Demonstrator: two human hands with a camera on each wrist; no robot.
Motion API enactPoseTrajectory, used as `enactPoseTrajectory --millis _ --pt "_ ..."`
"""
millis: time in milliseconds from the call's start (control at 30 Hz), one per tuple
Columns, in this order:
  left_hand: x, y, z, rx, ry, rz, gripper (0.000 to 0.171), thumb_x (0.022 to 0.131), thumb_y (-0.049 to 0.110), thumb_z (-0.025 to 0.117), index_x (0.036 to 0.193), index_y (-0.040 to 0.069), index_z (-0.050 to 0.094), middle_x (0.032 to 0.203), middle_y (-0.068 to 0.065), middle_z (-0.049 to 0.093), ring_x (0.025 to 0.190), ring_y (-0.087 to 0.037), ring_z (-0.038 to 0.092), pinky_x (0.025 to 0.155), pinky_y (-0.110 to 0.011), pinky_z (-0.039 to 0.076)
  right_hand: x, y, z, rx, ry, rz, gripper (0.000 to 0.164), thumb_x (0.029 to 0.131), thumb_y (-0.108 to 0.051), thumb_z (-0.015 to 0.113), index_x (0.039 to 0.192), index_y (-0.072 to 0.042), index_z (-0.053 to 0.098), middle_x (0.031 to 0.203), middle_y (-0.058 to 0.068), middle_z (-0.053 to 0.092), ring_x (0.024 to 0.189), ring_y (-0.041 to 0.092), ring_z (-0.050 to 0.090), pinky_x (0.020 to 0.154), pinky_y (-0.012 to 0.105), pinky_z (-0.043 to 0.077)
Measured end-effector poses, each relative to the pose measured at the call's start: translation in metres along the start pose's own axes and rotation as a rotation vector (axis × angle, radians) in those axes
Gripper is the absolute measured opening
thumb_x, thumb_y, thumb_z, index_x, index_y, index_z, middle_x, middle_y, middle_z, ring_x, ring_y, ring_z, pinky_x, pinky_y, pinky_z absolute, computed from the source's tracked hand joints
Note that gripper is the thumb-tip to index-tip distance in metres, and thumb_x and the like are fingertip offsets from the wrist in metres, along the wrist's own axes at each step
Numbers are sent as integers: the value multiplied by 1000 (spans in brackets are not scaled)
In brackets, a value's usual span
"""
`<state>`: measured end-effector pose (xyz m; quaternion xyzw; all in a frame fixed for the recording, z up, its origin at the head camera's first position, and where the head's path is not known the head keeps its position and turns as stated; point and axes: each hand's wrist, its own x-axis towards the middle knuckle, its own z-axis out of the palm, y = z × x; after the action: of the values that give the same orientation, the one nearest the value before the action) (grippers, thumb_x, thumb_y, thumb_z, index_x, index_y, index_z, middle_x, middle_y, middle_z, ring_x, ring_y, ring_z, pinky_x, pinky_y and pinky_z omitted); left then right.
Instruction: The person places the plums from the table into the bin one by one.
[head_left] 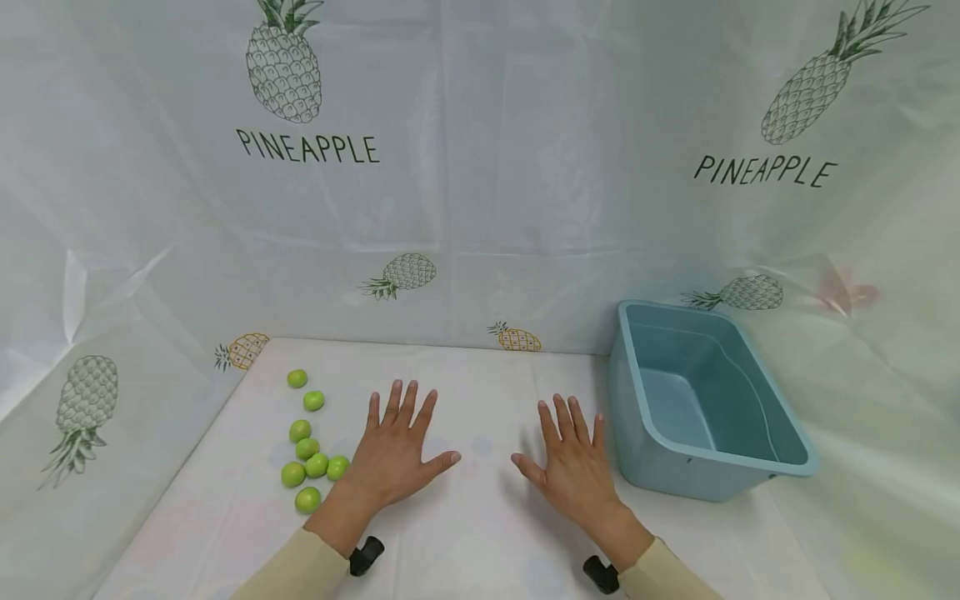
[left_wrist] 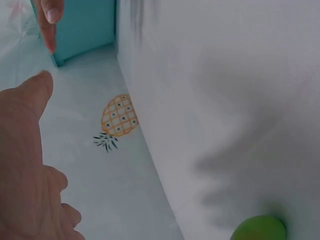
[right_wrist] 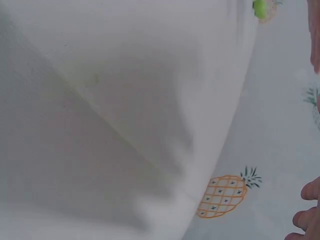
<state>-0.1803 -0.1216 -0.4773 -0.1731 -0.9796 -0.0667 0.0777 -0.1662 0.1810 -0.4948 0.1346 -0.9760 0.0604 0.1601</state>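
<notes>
Several small green limes lie loosely grouped on the left of the white table. My left hand is just right of them, fingers spread and palm down, holding nothing. One lime shows at the bottom of the left wrist view, near that hand's shadow. With fingers spread too, my right hand is over the table left of a blue-grey plastic bin, also holding nothing. Inside, the part of the bin that shows has nothing in it.
A white sheet printed with pineapples hangs behind the table and along its sides. The table's back edge meets it. Black wrist cameras are strapped under both wrists.
</notes>
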Motion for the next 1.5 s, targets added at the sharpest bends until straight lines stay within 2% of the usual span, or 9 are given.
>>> enactPoseTrajectory --millis 300,433,567,633,767,933,1133,1333,1500 --pt "13 22 -2 -111 7 35 89 103 67 48 166 7 30 173 -24 19 163 -42 7 131 -56 12 -1 7 -46 5 107 -114 83 101 -55 62 157 3 44 166 25 37 157 43 31 122 68 26" --pt "26 47 -7 -124 -21 73 86 106 64 43 166 6 27 174 -22 17 164 -39 4 131 -54 11 1 26 -71 7 231 -148 81 109 -60 40 155 6 44 164 26 40 154 45 36 120 68 29" --pt "41 78 -15 -108 -39 152 83 108 63 38 167 6 25 174 -22 15 164 -39 5 131 -53 12 2 55 -94 -18 324 -125 88 109 -65 22 154 7 45 162 28 42 151 47 38 121 67 28" --pt "47 94 -19 -95 -47 192 82 109 62 36 168 7 23 175 -21 15 164 -37 6 131 -52 13 2 74 -106 -32 332 -97 85 110 -63 27 155 6 44 162 30 41 152 48 37 124 66 25" --pt "57 124 -26 -55 -61 264 79 110 62 32 168 9 22 176 -17 15 165 -34 6 132 -49 13 -1 121 -124 -31 318 -27 74 108 -48 53 156 7 41 160 34 40 152 52 34 123 70 21" --pt "69 161 -29 -28 -91 343 78 110 62 29 169 11 21 176 -14 15 165 -31 6 132 -48 13 -12 181 -133 -3 238 122 72 107 -34 59 155 13 35 159 40 34 150 59 28 118 79 17" --pt "79 196 -21 12 -128 413 78 109 64 27 169 14 20 177 -10 16 165 -26 8 132 -43 15 -23 234 -129 15 54 268 81 111 -44 47 153 23 26 154 49 28 145 67 23 111 84 17" --pt "86 222 -11 12 -157 454 83 107 68 21 170 15 11 178 -6 8 165 -21 2 132 -39 11 -27 267 -127 135 -168 356 92 113 -49 33 149 31 8 150 57 15 138 73 20 106 83 23" --pt "90 231 -11 -8 -170 467 84 106 69 17 170 17 5 178 -2 5 165 -19 0 132 -38 11 -28 274 -128 247 -310 375 93 113 -49 27 150 30 -7 153 58 3 141 74 13 108 81 24"
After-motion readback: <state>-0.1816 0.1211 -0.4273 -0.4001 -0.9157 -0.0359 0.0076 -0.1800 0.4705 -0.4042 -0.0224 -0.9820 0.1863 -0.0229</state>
